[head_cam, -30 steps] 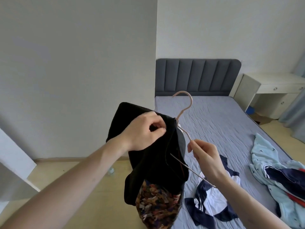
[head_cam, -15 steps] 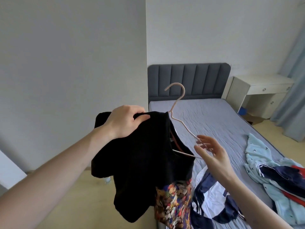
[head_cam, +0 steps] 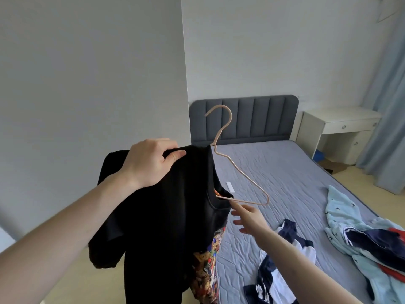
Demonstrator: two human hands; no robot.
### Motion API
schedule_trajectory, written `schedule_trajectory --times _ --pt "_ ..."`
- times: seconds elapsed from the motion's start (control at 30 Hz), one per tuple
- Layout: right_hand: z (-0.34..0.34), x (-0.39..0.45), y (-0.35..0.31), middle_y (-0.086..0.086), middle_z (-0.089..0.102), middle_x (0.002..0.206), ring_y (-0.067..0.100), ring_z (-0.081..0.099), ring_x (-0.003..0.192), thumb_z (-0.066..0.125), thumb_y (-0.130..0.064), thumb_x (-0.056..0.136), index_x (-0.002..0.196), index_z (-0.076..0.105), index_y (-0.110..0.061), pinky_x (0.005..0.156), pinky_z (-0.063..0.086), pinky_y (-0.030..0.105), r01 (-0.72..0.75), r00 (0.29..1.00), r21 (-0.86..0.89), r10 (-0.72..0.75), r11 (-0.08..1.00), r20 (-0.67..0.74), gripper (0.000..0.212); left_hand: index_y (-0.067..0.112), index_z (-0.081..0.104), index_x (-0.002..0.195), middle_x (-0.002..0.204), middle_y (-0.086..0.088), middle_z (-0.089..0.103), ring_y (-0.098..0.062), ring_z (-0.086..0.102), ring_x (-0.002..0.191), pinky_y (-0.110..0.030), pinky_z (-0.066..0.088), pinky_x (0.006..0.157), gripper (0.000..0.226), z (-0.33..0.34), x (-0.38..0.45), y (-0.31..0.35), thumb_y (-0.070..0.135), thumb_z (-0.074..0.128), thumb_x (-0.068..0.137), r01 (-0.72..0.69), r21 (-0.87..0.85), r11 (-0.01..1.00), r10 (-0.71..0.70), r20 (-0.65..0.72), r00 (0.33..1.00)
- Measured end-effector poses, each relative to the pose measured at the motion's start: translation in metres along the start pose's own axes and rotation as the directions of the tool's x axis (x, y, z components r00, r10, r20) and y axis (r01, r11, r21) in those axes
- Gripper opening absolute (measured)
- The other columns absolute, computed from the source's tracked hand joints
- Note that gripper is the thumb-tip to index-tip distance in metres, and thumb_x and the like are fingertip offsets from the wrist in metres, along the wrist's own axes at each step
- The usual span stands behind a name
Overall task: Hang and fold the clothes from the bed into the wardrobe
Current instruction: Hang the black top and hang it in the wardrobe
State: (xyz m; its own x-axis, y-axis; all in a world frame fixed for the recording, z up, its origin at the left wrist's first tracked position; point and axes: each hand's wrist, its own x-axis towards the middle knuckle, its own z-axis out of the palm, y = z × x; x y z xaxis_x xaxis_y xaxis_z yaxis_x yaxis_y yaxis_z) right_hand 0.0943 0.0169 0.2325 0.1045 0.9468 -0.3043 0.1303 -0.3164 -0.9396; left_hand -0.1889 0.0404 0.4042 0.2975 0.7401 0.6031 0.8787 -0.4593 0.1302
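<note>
1. The left hand [head_cam: 151, 163] is gripping the shoulder of a soft black T-shirt with a colourful printed front [head_cam: 166, 216], its fingers [head_cam: 173, 153] curled over a bunch of cloth at the top, and is holding the shirt up in the air beside the bed.
2. A thin beige wire clothes hanger [head_cam: 245, 174] is sitting half inside the shirt: one arm is hidden under the black cloth, while the hook, the other arm and its corner are sticking out bare through the neck opening.
3. The right hand [head_cam: 248, 218] is reaching toward the hanger's lower bar with fingers spread and relaxed; it is holding nothing, and I cannot tell whether a fingertip is touching the wire.
4. The shirt is looking light and limp, likely to sag and slide off the smooth wire, so the collar edge seems the best place to take hold and stretch it over the free arm.
5. The hanger is looking stiff but springy and light; its neck under the hook would give steady control.
6. The grey quilted mattress of the bed [head_cam: 285, 172] is carrying a navy and white garment [head_cam: 285, 260] and a heap of pale blue clothes [head_cam: 361, 233] near the right edge.
7. A padded grey headboard [head_cam: 252, 119], a white desk with drawers [head_cam: 337, 126], blue curtains [head_cam: 390, 106] and a pale wooden floor [head_cam: 72, 277] are making up the room.
</note>
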Motion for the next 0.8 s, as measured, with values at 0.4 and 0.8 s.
schedule_trajectory --times 0.4,0.8 --pt "-0.015 0.034 -0.013 0.0 0.069 0.061 0.008 0.061 0.052 0.062 -0.023 0.092 0.075 0.077 -0.018 0.047 0.044 0.024 0.107 0.993 -0.086 -0.111 0.991 -0.047 0.023 0.02 0.067 0.083 0.074 0.003 0.06 -0.019 0.055 0.071 -0.04 0.05 0.065 0.042 -0.02 -0.004 -0.022 0.056 0.05 0.099 0.183 0.052 0.982 -0.181 -0.036 0.983" --pt "-0.112 0.057 -0.054 -0.004 0.055 0.051 0.008 0.049 0.046 0.059 -0.014 0.089 0.077 0.08 -0.021 0.044 0.044 0.021 0.337 0.934 -0.001 -0.334 0.941 -0.126 0.024 0.026 0.066 0.075 0.065 0.006 0.046 -0.013 0.044 0.057 -0.028 0.037 0.051 0.035 0.007 -0.018 -0.012 0.052 0.056 0.097 0.108 0.258 0.96 -0.124 0.044 0.991"
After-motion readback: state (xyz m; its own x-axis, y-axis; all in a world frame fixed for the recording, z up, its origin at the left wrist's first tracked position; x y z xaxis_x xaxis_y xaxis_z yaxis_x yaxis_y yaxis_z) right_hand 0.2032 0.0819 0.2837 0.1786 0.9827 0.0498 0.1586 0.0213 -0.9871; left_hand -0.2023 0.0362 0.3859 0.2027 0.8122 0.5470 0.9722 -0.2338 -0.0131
